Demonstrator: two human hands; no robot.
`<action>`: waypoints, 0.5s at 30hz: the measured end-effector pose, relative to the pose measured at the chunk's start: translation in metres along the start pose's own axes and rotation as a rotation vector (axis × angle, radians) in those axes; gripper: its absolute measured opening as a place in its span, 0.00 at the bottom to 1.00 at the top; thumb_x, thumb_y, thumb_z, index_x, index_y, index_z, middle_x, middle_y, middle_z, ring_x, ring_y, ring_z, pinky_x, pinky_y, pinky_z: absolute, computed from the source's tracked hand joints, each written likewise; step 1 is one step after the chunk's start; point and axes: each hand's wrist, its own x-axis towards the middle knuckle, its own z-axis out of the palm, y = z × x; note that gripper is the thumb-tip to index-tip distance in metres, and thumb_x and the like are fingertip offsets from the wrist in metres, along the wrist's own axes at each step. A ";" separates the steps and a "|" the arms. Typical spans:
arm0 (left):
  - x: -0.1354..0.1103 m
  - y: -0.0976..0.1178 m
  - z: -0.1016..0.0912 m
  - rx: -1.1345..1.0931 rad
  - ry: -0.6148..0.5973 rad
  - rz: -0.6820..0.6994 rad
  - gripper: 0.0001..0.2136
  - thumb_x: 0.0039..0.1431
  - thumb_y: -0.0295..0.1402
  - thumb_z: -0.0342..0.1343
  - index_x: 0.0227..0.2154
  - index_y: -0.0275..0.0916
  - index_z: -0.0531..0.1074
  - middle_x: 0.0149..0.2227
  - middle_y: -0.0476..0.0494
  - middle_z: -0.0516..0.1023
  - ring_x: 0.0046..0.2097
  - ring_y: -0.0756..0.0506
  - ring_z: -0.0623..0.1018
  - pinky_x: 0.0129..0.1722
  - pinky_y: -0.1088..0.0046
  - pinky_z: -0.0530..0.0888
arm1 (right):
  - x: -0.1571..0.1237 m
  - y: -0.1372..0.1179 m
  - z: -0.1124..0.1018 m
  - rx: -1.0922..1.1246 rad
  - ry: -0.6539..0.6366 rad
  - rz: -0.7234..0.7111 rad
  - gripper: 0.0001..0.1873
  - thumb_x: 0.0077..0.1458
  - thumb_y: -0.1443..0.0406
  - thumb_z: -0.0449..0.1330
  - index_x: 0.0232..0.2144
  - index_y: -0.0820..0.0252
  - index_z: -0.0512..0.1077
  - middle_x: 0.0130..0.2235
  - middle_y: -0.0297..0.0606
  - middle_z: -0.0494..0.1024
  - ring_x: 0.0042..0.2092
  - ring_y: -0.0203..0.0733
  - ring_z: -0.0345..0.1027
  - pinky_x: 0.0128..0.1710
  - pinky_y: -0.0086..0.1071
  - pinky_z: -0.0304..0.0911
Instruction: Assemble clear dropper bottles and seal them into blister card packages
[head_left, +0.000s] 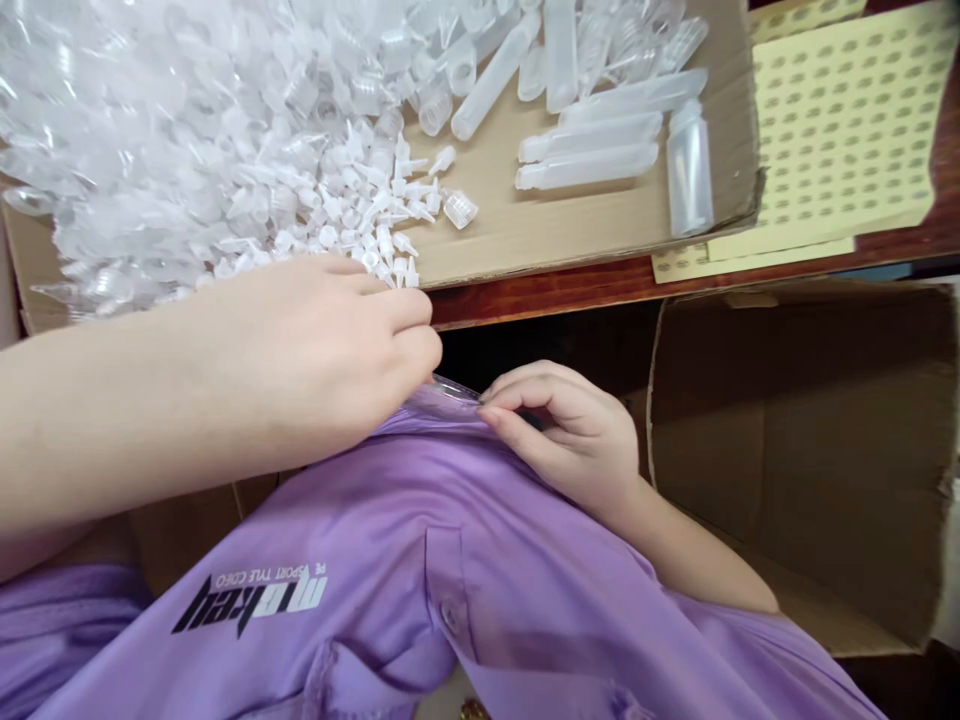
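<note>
My left hand is curled closed over one end of a small clear plastic tube, just below the edge of a flat cardboard tray. My right hand pinches the tube's other end between thumb and fingertips, right above my purple shirt. A big heap of clear plastic bottles fills the tray's left side, with small white nozzle tips scattered near its front edge.
Several longer clear tubes lie on the tray's right part. A yellow sheet of small labels rests on the dark red table at upper right. An open cardboard box stands at the right, below the table edge.
</note>
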 end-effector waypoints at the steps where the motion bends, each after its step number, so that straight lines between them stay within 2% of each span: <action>1: -0.002 0.001 0.002 0.018 0.022 0.015 0.07 0.51 0.27 0.54 0.21 0.39 0.74 0.24 0.50 0.65 0.36 0.39 0.78 0.59 0.45 0.65 | 0.000 -0.001 -0.001 0.024 -0.003 0.046 0.06 0.56 0.70 0.65 0.29 0.55 0.73 0.30 0.34 0.80 0.33 0.34 0.74 0.34 0.28 0.71; 5: -0.009 0.000 0.008 0.001 0.069 0.059 0.09 0.53 0.31 0.50 0.22 0.42 0.73 0.24 0.47 0.68 0.29 0.43 0.74 0.53 0.53 0.71 | 0.002 -0.007 -0.002 0.110 -0.043 0.227 0.08 0.57 0.67 0.64 0.27 0.56 0.70 0.29 0.33 0.77 0.31 0.35 0.72 0.32 0.30 0.68; 9: -0.010 -0.001 0.011 -0.056 0.079 0.046 0.08 0.52 0.32 0.53 0.20 0.44 0.74 0.21 0.47 0.67 0.27 0.42 0.73 0.50 0.58 0.71 | 0.008 -0.013 -0.003 0.160 -0.083 0.404 0.08 0.55 0.64 0.65 0.27 0.57 0.70 0.28 0.31 0.74 0.29 0.32 0.68 0.29 0.28 0.65; 12: -0.010 -0.002 0.010 -0.086 0.082 0.057 0.08 0.51 0.32 0.54 0.20 0.44 0.75 0.21 0.47 0.68 0.27 0.42 0.73 0.50 0.58 0.71 | 0.014 -0.016 -0.004 0.208 -0.125 0.453 0.06 0.54 0.63 0.67 0.32 0.57 0.73 0.27 0.31 0.75 0.28 0.32 0.68 0.29 0.28 0.65; 15: -0.011 -0.004 0.007 -0.117 0.090 0.080 0.07 0.51 0.31 0.54 0.21 0.44 0.76 0.20 0.48 0.68 0.27 0.42 0.73 0.51 0.57 0.71 | 0.021 -0.016 -0.007 0.260 -0.194 0.486 0.06 0.56 0.62 0.66 0.30 0.58 0.75 0.28 0.33 0.76 0.29 0.33 0.67 0.29 0.27 0.64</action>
